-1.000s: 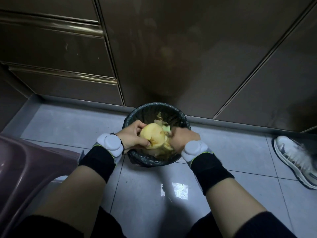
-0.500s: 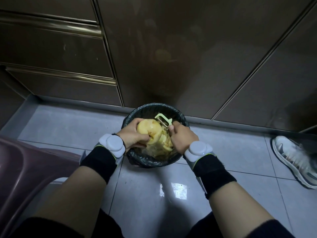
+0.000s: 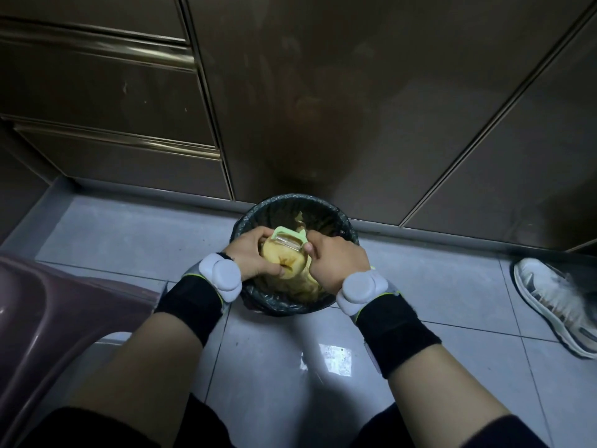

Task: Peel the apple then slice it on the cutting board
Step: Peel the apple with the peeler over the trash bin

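Observation:
My left hand point(image 3: 250, 253) grips a pale yellow, mostly peeled apple point(image 3: 284, 258) over a small bin. Its dimpled end faces me. My right hand point(image 3: 336, 260) holds a light green Y-shaped peeler point(image 3: 287, 238), whose blade lies across the top of the apple. Both hands hover just above the bin's opening. No cutting board is in view.
The round bin point(image 3: 342, 227) has a black liner and holds yellow peel strips point(image 3: 303, 286). It stands on grey floor tiles against dark brown cabinet fronts point(image 3: 290, 108). A purple stool point(image 3: 48, 305) is at the left. Another person's white sneaker point(image 3: 555, 302) rests at the right.
The apple has been turned so its dimpled end faces me. The peeler has moved left from the apple's right side onto its top.

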Motion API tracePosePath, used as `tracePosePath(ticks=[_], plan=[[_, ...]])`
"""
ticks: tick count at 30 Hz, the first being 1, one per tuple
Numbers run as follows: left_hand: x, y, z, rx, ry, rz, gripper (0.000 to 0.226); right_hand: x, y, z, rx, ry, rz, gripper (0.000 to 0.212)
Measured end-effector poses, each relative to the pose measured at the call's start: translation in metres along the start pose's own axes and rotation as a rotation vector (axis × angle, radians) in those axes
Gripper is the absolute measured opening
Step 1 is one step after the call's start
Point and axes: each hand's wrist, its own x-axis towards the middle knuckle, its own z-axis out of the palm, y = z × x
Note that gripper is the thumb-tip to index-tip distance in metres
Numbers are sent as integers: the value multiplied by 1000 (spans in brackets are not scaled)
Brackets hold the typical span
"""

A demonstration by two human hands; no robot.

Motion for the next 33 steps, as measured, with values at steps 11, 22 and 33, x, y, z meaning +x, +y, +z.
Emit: tracePosePath(ticks=[11, 22, 33], plan=[[-7, 3, -1, -91, -77, 77, 78, 5, 20, 10, 67, -211, 258, 23], [-1, -3, -4, 70, -13, 28, 72, -5, 4, 4, 71, 22, -32, 25], [-8, -1, -2, -4, -83, 73, 73, 4, 14, 15, -51, -168, 225, 22]])
